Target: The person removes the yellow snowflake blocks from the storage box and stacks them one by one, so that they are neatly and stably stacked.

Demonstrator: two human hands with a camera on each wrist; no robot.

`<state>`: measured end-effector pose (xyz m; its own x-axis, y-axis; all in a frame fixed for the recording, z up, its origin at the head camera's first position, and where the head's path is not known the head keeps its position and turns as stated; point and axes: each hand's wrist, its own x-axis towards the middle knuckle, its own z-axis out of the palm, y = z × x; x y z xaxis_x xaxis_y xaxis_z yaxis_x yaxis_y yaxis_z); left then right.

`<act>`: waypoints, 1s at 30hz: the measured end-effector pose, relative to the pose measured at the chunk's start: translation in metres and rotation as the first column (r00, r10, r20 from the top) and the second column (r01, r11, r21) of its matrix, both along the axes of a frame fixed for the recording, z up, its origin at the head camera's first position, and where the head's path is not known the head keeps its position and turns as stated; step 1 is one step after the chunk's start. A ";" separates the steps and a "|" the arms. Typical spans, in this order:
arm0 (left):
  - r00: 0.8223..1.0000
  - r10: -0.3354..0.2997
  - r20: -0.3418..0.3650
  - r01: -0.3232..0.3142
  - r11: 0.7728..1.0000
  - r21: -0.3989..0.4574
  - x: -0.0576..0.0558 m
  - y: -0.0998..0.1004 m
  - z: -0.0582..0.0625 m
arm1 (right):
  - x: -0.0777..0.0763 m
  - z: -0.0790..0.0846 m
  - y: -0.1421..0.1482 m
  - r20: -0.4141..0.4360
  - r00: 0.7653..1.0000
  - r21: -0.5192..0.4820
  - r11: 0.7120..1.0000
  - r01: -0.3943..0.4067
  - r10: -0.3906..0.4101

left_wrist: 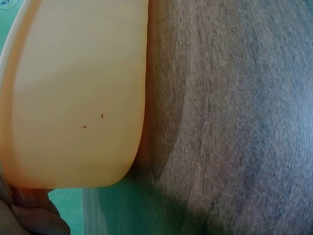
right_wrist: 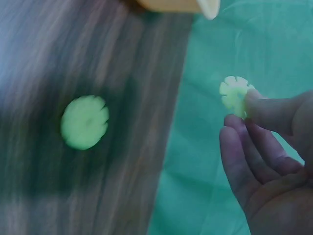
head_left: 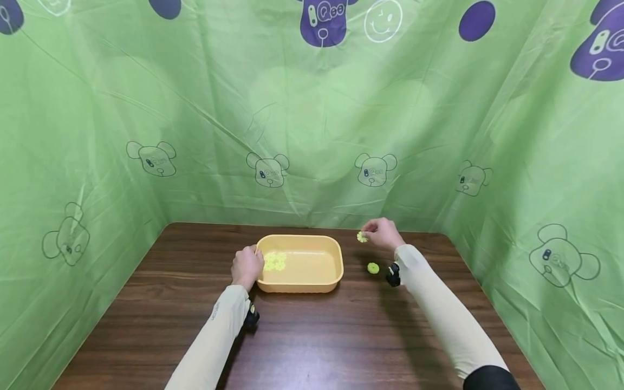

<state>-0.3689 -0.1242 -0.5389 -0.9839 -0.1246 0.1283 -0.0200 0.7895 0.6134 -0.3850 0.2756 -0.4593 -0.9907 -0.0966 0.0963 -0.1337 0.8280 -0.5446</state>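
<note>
A yellow rectangular plastic tub (head_left: 312,288) stands on the wooden table, with several yellow-green notched discs (head_left: 275,261) lying in its left end. My left hand (head_left: 247,266) grips the tub's left rim; in the left wrist view its fingers (left_wrist: 39,215) show at the lower left beside the tub's wall (left_wrist: 78,98). Right of the tub, my right hand (head_left: 384,234) is raised, pinching one notched disc (right_wrist: 234,93) by its edge between thumb and fingers. Another notched disc (head_left: 373,268) lies flat on the table below that hand.
The dark wooden table (head_left: 312,336) is bordered at the back and sides by a green printed curtain (head_left: 312,108). Black wrist cameras sit at the left cuff (head_left: 251,317) and the right cuff (head_left: 392,275). A tub corner shows at the top of the right wrist view.
</note>
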 end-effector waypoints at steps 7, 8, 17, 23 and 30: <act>1.000 0.005 -0.009 -0.005 1.000 -0.002 0.000 0.001 0.002 | 0.003 -0.028 0.032 0.152 0.987 -0.053 0.998 -0.045 0.053; 1.000 0.007 -0.010 -0.007 1.000 -0.003 0.000 0.001 0.002 | 0.004 -0.031 0.034 0.165 0.984 -0.074 0.996 -0.048 0.060; 1.000 -0.014 -0.004 0.014 1.000 -0.012 0.002 -0.001 0.002 | 0.016 -0.050 0.041 0.294 0.952 -0.215 0.976 -0.022 0.086; 1.000 -0.012 0.006 0.012 1.000 -0.009 0.003 -0.001 0.002 | 0.018 -0.063 0.041 0.340 0.936 -0.267 0.964 0.005 0.089; 1.000 -0.002 0.003 0.002 1.000 0.004 0.001 0.000 0.003 | 0.019 -0.066 0.042 0.268 0.960 -0.160 0.986 -0.038 0.081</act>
